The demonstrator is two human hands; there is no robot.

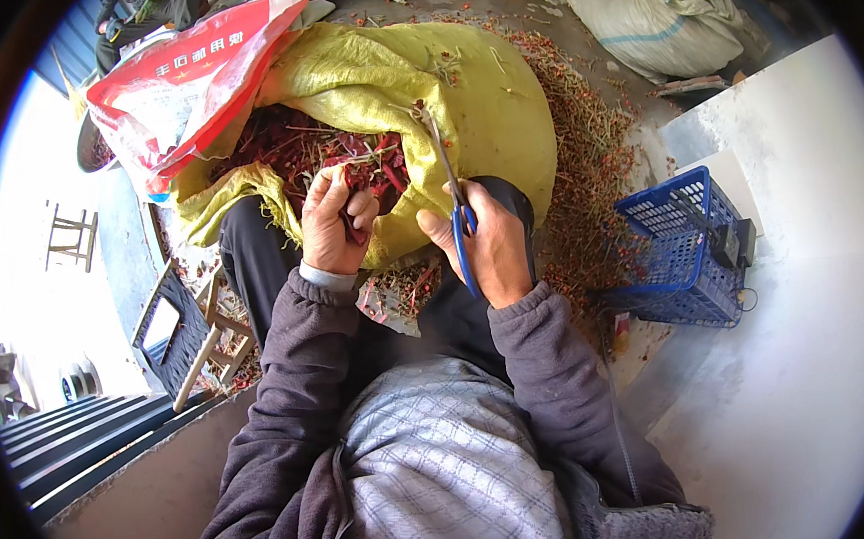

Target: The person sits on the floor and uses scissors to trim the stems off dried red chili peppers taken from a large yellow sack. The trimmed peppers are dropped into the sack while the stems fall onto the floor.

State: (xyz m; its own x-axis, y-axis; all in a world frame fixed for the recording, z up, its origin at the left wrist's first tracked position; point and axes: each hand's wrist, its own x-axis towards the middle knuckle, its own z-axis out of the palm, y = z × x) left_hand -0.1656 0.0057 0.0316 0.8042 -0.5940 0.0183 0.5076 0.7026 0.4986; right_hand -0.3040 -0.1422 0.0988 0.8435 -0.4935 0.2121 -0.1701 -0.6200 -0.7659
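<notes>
My left hand point(335, 224) is closed around a dark red dried chili pepper point(355, 228), mostly hidden by the fingers. It is just over the mouth of a yellow woven sack point(499, 107), where many dried red chilies point(273, 142) with stems lie. My right hand point(492, 246) grips scissors point(462, 241) with blue handles. Their long dark blades point away from me across the sack's side and look closed, with a small brown bit near the tips. The sack lies between my knees, its opening turned to the left.
A red and white printed bag point(200, 71) leans over the sack's left side. Cut stems point(593, 153) are heaped right of the sack, beside a blue plastic crate point(666, 283). At left stands a folding stool point(181, 332). White sacks point(656, 36) and another person point(151, 19) are farther off.
</notes>
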